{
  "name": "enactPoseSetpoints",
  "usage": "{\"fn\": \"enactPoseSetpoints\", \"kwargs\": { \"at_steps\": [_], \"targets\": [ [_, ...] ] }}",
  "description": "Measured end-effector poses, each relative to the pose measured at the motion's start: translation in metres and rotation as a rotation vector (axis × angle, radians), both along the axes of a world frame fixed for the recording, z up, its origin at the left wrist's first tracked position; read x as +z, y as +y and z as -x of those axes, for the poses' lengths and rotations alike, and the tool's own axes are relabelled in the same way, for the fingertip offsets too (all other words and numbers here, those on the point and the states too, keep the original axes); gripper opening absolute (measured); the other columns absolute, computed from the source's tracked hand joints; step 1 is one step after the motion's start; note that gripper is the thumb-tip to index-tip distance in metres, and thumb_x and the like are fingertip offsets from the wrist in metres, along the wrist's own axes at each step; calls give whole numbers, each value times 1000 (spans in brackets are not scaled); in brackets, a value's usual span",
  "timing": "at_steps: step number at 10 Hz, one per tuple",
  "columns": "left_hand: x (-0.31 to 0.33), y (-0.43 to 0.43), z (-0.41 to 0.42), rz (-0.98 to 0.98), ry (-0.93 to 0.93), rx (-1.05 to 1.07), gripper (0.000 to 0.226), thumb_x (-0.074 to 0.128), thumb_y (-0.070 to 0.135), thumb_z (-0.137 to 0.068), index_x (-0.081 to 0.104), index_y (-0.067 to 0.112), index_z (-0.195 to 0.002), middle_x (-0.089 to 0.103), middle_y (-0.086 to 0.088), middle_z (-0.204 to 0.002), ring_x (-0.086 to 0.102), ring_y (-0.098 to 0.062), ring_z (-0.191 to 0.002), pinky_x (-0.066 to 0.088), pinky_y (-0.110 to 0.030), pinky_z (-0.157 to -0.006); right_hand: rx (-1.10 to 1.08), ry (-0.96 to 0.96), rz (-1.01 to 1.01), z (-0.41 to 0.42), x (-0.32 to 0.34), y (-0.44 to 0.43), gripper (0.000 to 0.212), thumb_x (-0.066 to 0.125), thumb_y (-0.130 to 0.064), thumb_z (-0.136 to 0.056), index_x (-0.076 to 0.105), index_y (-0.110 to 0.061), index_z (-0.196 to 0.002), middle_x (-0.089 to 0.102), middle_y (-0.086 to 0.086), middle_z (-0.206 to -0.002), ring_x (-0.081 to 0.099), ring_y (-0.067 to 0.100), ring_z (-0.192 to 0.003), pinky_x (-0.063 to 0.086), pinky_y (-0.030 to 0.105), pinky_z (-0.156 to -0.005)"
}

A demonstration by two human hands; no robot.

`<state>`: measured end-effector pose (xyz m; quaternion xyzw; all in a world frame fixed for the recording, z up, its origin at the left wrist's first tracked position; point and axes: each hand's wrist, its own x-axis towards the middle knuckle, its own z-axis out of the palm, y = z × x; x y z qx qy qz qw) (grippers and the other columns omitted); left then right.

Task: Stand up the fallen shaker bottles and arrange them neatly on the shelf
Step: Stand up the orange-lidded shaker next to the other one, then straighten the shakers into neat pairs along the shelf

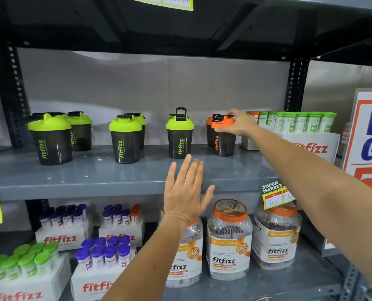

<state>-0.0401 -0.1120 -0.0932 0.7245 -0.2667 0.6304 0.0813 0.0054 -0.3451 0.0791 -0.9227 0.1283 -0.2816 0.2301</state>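
Observation:
Several dark shaker bottles stand upright on the grey middle shelf [124, 177]. Two pairs with green lids stand at the left [50, 140] and centre-left [125, 141]. A single green-lidded shaker [179, 135] with its carry loop raised stands in the middle. To its right an orange-lidded shaker [223, 136] stands in front of a second orange one [209, 131]. My right hand [238, 124] grips the front orange shaker by its lid. My left hand [187, 190] hovers open in front of the shelf edge, fingers spread, holding nothing.
A white box of green-capped tubes [295, 124] stands right of the orange shakers. A large sign [369, 135] leans at the far right. The lower shelf holds clear jars [229, 240] and boxes of purple- and green-capped tubes [103, 255]. Price tags [274, 195] hang on the shelf edge.

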Motion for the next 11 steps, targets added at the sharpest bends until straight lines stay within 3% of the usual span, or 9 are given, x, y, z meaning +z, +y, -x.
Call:
{"fn": "enactPoseSetpoints", "kwargs": {
  "at_steps": [2,3,5,6,7,8,9,10,11],
  "targets": [
    [-1,-1,-2,4,-19,-6,58,39,51,-92,63,9,-125,65,-6,-126,48,-24,-132,28,-46,-112,80,35,-162,-3,6,-2,74,78,-41,-61,49,-33,-128,50,9,-137,49,25,-110,43,33,-81],
    [-1,-1,-3,9,-11,-16,59,39,51,-92,62,9,-125,65,-6,-126,47,-24,-132,27,-46,-113,107,13,-245,-1,0,-2,98,83,-51,-59,34,-33,-142,37,10,-151,41,31,-131,39,43,-102],
    [-3,0,-3,-6,10,-24,59,38,51,-93,60,9,-127,63,-6,-129,45,-24,-134,20,-45,-116,92,-61,-450,-4,-14,2,99,80,-36,-63,25,-30,-145,38,14,-148,42,31,-130,38,39,-88],
    [-3,0,-2,-10,34,-39,59,38,51,-92,61,8,-126,62,-7,-130,45,-25,-133,22,-45,-115,120,-56,-539,0,-16,2,109,79,-30,-64,11,-29,-150,30,14,-153,36,32,-136,36,42,-97],
    [-1,1,5,7,81,-90,52,46,48,-88,67,10,-116,67,-6,-120,55,-26,-124,36,-45,-108,84,-129,-702,8,-22,5,110,70,-36,-66,2,-27,-152,27,12,-156,31,33,-139,30,46,-105],
    [14,-4,18,133,215,-158,41,46,48,-88,70,15,-84,68,-2,-81,66,-24,-76,47,-35,-74,12,-142,-708,18,-44,9,83,55,-41,-77,20,-15,-147,40,13,-148,41,34,-128,33,45,-101],
    [50,-13,22,88,426,-63,51,36,51,-93,56,16,-61,56,-1,-59,57,-26,-54,32,-29,-53,-60,-83,-593,23,-69,5,60,34,-41,-92,31,-10,-145,41,17,-148,40,36,-132,31,45,-103],
    [83,-27,1,-53,699,26,37,41,41,-92,65,14,-83,66,-6,-83,65,-29,-81,38,-29,-60,-99,-104,-613,23,-74,0,50,25,-34,-96,45,-6,-132,50,18,-137,45,37,-127,33,43,-103],
    [100,-42,-26,-48,1086,-31,33,51,27,-84,63,17,-113,66,-5,-114,60,-28,-104,46,-31,-79,-87,-105,-669,22,-71,1,45,23,-31,-97,52,-6,-120,54,17,-127,47,35,-123,34,41,-101]
  ]
}}
